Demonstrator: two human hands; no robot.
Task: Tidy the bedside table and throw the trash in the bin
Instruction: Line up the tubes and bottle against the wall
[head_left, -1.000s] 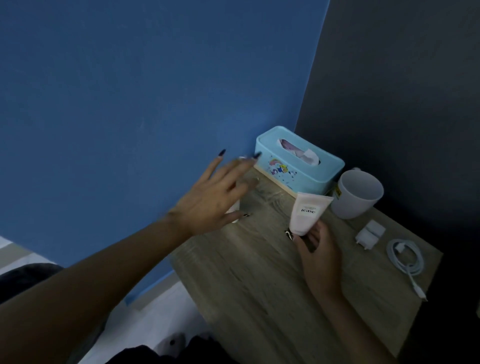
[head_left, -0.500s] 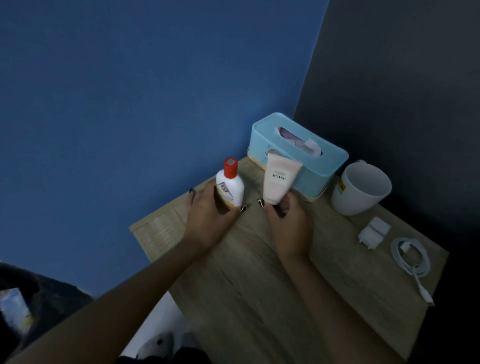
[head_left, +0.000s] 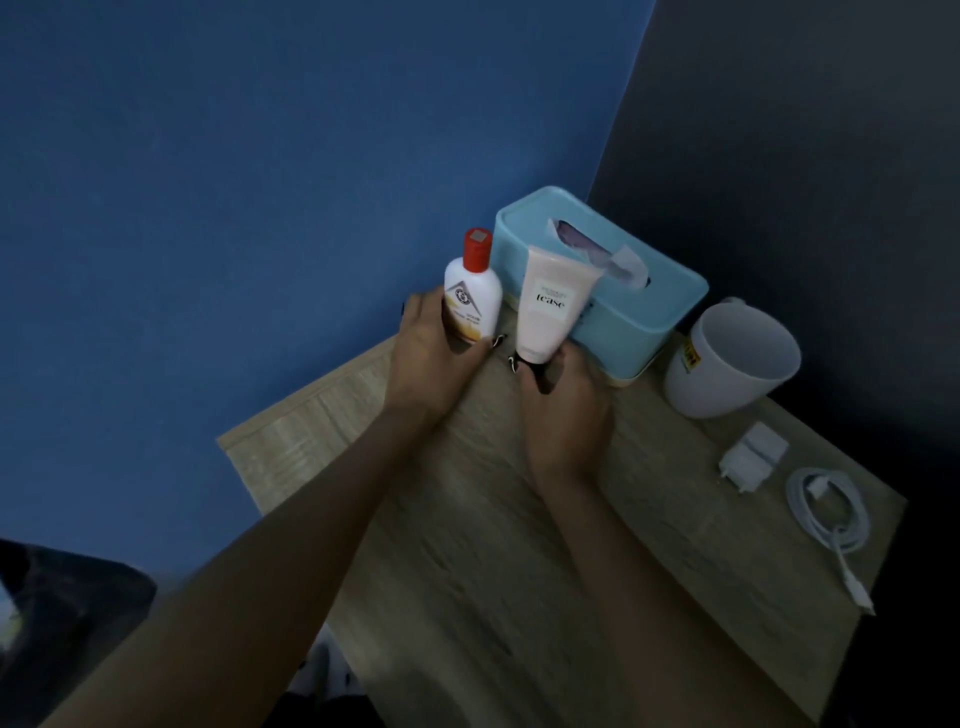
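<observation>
Wooden bedside table (head_left: 467, 545) sitting in corner: blue wall left, dark wall right. Left hand (head_left: 431, 358) gripping red-capped bottle (head_left: 471, 296), right hand (head_left: 563, 400) pinching tube (head_left: 550, 306).

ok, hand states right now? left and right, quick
Left hand: grips the white bottle with the red cap, upright.
Right hand: pinches the cap end of the pink tube.

One camera sits on my head, looking forward and steeply down onto the bedside table (head_left: 467, 571) from close above. My forearms enter from the near edge; the blue wall (head_left: 260, 208) fills the far left.
</observation>
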